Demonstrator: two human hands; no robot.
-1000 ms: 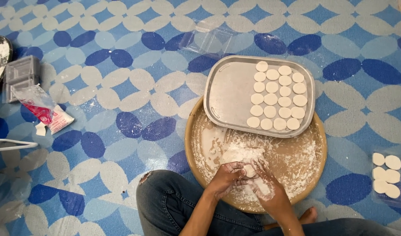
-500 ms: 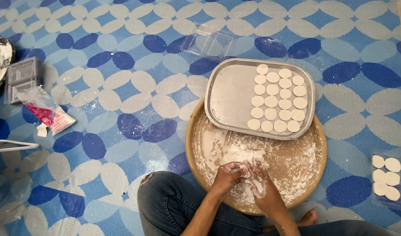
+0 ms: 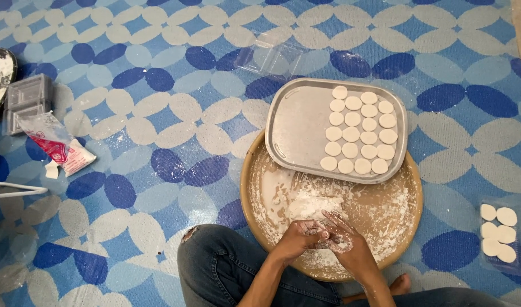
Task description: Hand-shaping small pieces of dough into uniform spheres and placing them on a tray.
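While flour covers the round tray (image 3: 397,222), our left hand (image 3: 297,239) and right hand (image 3: 348,247) close together around a dough piece (image 3: 320,232).

Dough discs on metal tray (image 3: 302,122) – fifteen (image 3: 352,135); right container – five (image 3: 497,236).

Floor mat (image 3: 158,113): blue w/ dark-blue & cream petal-shaped ovals, repeating. Round tray (image 3: 397,227), brown, dusted w/ white flour (image 3: 314,204). At its 12 o'clock, grey metal tray (image 3: 300,125) w/ white dough discs (image 3: 360,136). More white discs (image 3: 497,232) at 3 o'clock. Jeans (image 3: 226,267) dark blue. Packet (image 3: 58,145) at 9 o'clock, clear w/ red & white.
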